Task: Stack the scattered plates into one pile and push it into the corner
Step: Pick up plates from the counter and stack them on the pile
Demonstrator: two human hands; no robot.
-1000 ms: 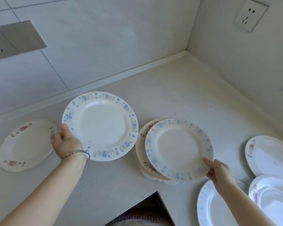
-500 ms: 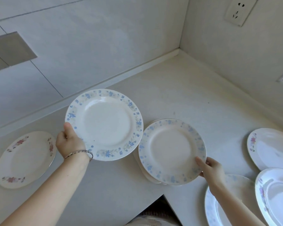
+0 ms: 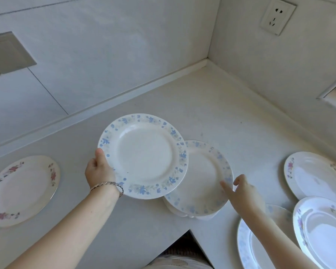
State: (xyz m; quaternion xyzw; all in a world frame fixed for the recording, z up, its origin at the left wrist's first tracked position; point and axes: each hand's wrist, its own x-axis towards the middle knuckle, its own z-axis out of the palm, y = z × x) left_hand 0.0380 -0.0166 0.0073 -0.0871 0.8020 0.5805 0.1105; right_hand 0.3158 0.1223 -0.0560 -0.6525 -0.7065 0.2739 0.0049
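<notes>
Our left hand (image 3: 100, 171) is gripping the blue-flowered plate (image 3: 143, 156) by its left rim, the thumb lying on top of the rim and the fingers hidden beneath it. We are wearing a thin bracelet (image 3: 107, 185) on that wrist. We are holding this plate roughly level and clear of the bench (image 3: 202, 105), with its right edge overlapping the left part of the pile (image 3: 204, 183).

Our right hand (image 3: 242, 193) is holding nothing. Its fingers are lying loosely spread, and one fingertip is touching the near right rim of the pile's top plate (whether the other fingers are touching it, we cannot tell). That top plate is also showing blue flowers, and the edges of the plates under it are peeking out on the near side.

The pile is sitting by the bench's near edge, well apart from the corner (image 3: 207, 62). Farther out:
- The left pink-flowered plate (image 3: 21, 189) is lying alone on the bench.
- The right pink-flowered plate (image 3: 316, 175) is lying near the right wall.
- The pale blue plate (image 3: 246, 247) is lying partly under our right forearm.
- The lilac-sprigged plate (image 3: 322, 233) is resting with its rim over the pale blue plate.

A wall socket (image 3: 277, 16) is sitting high on the right wall
</notes>
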